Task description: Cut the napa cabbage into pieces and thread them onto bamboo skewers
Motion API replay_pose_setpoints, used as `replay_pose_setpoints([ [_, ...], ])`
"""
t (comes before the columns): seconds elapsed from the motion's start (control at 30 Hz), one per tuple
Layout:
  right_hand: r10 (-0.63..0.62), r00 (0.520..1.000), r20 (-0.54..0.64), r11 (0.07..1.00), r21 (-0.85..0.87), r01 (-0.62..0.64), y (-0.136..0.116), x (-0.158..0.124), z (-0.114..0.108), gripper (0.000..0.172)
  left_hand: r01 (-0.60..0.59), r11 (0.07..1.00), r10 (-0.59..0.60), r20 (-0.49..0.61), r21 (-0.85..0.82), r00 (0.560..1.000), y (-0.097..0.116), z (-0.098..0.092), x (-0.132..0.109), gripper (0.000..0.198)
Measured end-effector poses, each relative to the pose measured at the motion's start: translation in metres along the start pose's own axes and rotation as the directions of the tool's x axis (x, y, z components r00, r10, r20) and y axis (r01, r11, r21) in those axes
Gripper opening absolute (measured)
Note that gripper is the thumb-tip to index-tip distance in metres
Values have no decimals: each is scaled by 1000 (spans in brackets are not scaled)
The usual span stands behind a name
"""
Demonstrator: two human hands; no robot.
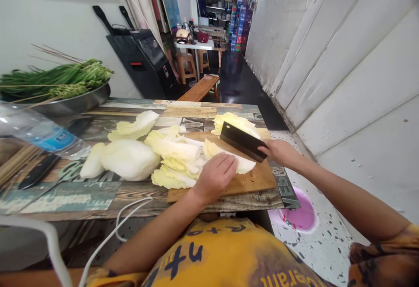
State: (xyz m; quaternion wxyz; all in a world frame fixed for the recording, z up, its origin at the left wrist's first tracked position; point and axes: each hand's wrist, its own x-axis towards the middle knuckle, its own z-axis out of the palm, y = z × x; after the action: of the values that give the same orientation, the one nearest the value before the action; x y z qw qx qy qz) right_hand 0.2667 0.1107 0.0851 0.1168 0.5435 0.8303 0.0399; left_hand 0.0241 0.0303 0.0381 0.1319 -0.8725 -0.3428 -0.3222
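On the wooden cutting board (248, 184) lies a pale napa cabbage leaf (244, 164). My left hand (218, 175) presses down on it with the fingers curled together. My right hand (281, 152) is closed on a dark cleaver (242, 140), whose blade is tilted just behind the leaf. Several stacked cabbage leaves (176, 151) sit left of my left hand, partly over the board. More cut leaves (234, 122) lie behind the blade. A whole cabbage head (129, 159) rests further left, with a loose leaf (134, 125) behind it.
At the left are a metal bowl of green vegetables on skewers (78, 99), a plastic bottle (46, 132), a black-handled knife (39, 171) and scissors (67, 171). A pink basin (303, 210) stands on the floor at the right. A wooden bench (199, 88) is beyond the table.
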Motion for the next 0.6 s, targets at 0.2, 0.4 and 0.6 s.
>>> replay_pose_setpoints([
  [0.2,19,997,-76,999,-30,-21,0,35,-1,39,256,893,-334,164,370,928,-49,-41,3,28],
  [0.4,14,995,-102,998,-59,-20,-11,31,3,37,387,822,-566,524,419,637,-77,-44,-15,33],
  [0.6,2,994,-110,998,-67,-10,-12,29,9,35,622,744,-654,458,243,603,-137,-85,16,45],
])
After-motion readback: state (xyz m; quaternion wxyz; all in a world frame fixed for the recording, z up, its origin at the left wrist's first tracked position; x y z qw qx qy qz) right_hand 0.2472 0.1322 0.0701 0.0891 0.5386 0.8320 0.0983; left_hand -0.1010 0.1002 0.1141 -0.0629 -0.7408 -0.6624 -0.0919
